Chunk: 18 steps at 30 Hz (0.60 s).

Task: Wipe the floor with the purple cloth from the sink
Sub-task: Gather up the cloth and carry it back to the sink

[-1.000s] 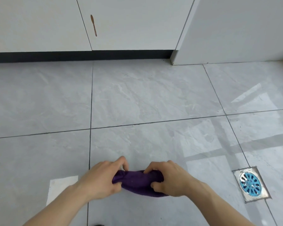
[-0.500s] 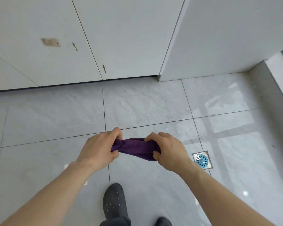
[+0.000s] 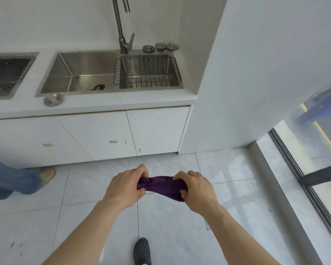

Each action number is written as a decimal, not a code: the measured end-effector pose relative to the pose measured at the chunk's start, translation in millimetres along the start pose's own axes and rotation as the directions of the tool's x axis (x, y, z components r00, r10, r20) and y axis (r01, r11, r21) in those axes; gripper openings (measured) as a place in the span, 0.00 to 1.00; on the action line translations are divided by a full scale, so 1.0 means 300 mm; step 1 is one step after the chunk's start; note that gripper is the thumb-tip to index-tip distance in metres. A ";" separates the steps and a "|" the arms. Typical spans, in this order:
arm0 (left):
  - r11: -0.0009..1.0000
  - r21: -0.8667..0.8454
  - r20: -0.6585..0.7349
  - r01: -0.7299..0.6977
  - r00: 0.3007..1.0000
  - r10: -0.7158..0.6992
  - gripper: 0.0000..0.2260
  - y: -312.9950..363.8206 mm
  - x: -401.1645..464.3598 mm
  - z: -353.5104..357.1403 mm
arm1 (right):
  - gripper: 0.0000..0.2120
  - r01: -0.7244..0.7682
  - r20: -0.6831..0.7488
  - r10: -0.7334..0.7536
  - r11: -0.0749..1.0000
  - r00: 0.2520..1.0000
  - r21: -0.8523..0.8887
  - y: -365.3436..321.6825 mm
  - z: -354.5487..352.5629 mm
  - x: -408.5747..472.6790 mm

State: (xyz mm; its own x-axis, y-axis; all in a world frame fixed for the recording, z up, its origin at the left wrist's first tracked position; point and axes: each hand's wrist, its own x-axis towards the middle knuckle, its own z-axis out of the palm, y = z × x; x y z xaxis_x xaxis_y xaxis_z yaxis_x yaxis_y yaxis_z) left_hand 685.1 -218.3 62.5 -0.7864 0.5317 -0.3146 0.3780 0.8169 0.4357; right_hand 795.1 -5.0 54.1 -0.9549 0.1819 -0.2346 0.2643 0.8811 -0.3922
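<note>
The left hand (image 3: 125,188) and the right hand (image 3: 196,190) both gripped the purple cloth (image 3: 161,187), one at each end, with fingers curled over the top and thumbs pressed below. The cloth was bunched into a thick, soft roll between them, with twisted folds near the left hand, and it was held in the air over the floor (image 3: 180,236), in front of the body. One second before, the same grip was low, just over the tiles near a floor drain with a blue grate; half a second before, the hands were higher and a shoe was in view. Now the view was much higher and took in the whole counter, and the drain was almost hidden behind the right forearm. The floor was of large, pale grey, glossy tiles with thin dark joints. A dark shoe (image 3: 142,251) with small holes stood at the near edge. Farther away were flat white cabinet doors (image 3: 96,138) under a white countertop (image 3: 113,103). In the countertop sat a rectangular sink (image 3: 65,73) of brushed steel, with a wire basket (image 3: 147,72) in its right part and a tall metal faucet (image 3: 122,31) behind. At the far left, a person's leg in blue jeans (image 3: 10,181) stood on the floor. At the right ran a dark window frame (image 3: 304,180).
</note>
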 end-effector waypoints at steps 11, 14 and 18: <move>0.993 -0.071 -0.204 -0.098 0.976 0.082 0.13 0.111 0.055 -0.546 | 0.23 0.080 -0.224 -0.093 0.995 0.970 -0.067 -0.256 -0.493 0.170; 0.987 -0.083 -0.283 -0.137 0.953 0.109 0.13 0.096 0.092 -0.666 | 0.23 0.108 -0.290 -0.127 0.991 0.948 -0.082 -0.337 -0.572 0.242; 0.983 -0.084 -0.348 -0.162 0.929 0.124 0.11 0.060 0.136 -0.795 | 0.24 0.122 -0.335 -0.146 0.988 0.931 -0.091 -0.435 -0.639 0.332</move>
State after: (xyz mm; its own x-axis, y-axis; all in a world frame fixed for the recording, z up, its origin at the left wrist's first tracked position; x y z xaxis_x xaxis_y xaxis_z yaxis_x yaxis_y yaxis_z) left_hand 543.2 -235.4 258.7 -0.8539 0.5175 0.0548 0.4584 0.6981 0.5500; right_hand 639.7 -18.2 252.3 -0.9728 0.1873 0.1366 0.1325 0.9327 -0.3354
